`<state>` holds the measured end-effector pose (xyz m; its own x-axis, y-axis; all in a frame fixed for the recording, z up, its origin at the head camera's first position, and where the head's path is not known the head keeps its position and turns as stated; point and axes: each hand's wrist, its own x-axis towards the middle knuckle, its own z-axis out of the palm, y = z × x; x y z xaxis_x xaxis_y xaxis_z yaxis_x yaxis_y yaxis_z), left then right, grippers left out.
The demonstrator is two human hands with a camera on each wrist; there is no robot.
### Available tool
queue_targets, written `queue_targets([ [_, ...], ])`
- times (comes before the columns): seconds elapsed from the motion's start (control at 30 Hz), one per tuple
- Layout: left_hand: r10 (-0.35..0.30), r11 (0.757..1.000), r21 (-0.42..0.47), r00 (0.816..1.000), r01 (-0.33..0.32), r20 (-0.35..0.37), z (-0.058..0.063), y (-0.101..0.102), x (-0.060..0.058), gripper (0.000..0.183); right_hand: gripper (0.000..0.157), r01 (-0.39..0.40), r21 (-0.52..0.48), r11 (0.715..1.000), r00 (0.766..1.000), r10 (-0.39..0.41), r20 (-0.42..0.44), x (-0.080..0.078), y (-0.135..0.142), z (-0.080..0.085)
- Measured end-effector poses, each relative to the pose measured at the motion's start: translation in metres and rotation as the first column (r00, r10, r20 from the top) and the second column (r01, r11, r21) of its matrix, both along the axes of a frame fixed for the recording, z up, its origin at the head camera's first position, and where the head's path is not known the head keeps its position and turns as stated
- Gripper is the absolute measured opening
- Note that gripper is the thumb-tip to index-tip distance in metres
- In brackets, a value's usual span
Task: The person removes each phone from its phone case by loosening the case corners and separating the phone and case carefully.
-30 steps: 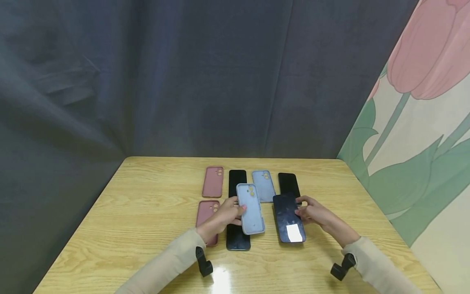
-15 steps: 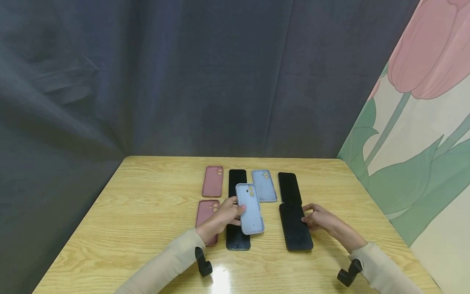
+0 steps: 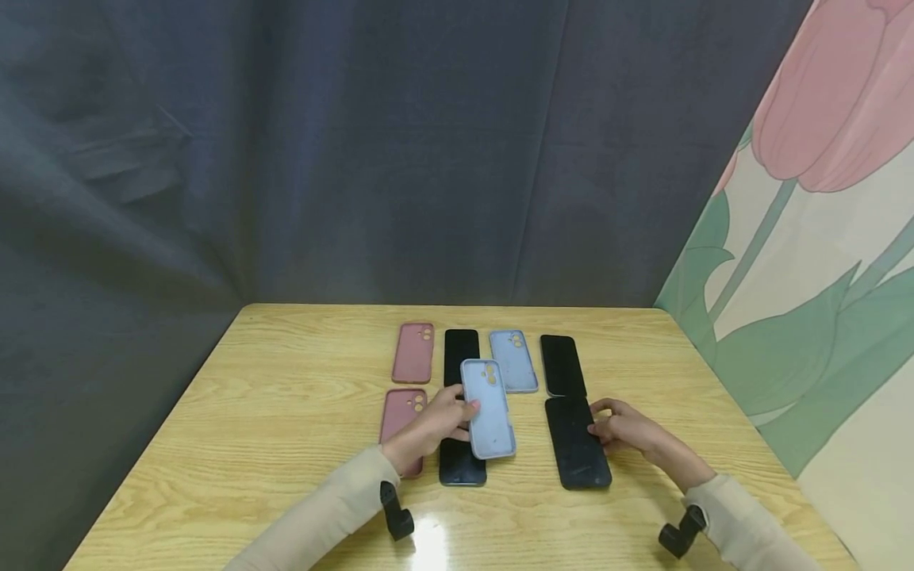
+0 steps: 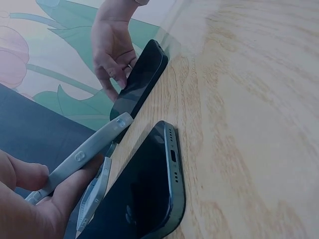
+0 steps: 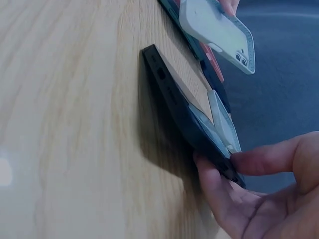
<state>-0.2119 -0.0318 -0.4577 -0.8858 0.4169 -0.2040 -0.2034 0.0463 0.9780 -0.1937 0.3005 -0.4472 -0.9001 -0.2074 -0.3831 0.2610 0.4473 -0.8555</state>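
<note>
My left hand (image 3: 441,416) pinches a light blue phone case (image 3: 491,420) by its left edge, thumb inside. The case is raised over a column of two black phones, partly covering the front phone (image 3: 462,468) and the back phone (image 3: 462,349). At the right, my right hand (image 3: 623,428) pinches the right edge of another black phone (image 3: 578,444), screen up. In the right wrist view this phone (image 5: 184,109) tilts, its near edge close over the wood with a shadow beneath. Its far end meets another black phone (image 3: 562,365) lying behind it.
Two pink phone cases, a back one (image 3: 413,353) and a front one (image 3: 400,412), lie left of the phone column; my left hand partly covers the front one. A second light blue case (image 3: 514,361) lies behind the held one. All are on a wooden table (image 3: 271,412) before a dark curtain (image 3: 400,159).
My right hand has moved the black phone right and toward the front, lower to the table, so it no longer overlaps the phone behind. My left hand and its case have barely moved.
</note>
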Motion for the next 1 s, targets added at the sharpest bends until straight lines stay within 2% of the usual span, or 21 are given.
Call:
queue_targets([
  [0.23, -0.004, 1.0, -0.026, 1.0, 0.004, 0.0, 0.0008, -0.0015, 0.0021, 0.046, 0.047, -0.039, 0.008, 0.999, 0.999, 0.039, -0.026, -0.0014, 0.0029, 0.0019],
  [0.47, -0.004, 0.999, -0.044, 1.0, 0.004, 0.008, -0.0022, -0.0023, 0.0035, 0.044, 0.041, -0.05, 0.023, 0.998, 0.998, 0.051, -0.043, -0.0018, 0.0068, -0.0016],
  [0.63, -0.005, 0.999, -0.035, 1.0, 0.005, 0.007, -0.0032, -0.0021, 0.0038, 0.034, 0.041, -0.058, 0.021, 0.998, 0.997, 0.059, -0.043, -0.0031, 0.0078, -0.0034],
  [1.0, -0.012, 1.0, -0.012, 1.0, 0.012, 0.009, -0.0016, 0.0, 0.0045, 0.031, 0.042, -0.058, 0.034, 0.998, 0.998, 0.059, -0.027, -0.003, 0.0087, 0.0023],
])
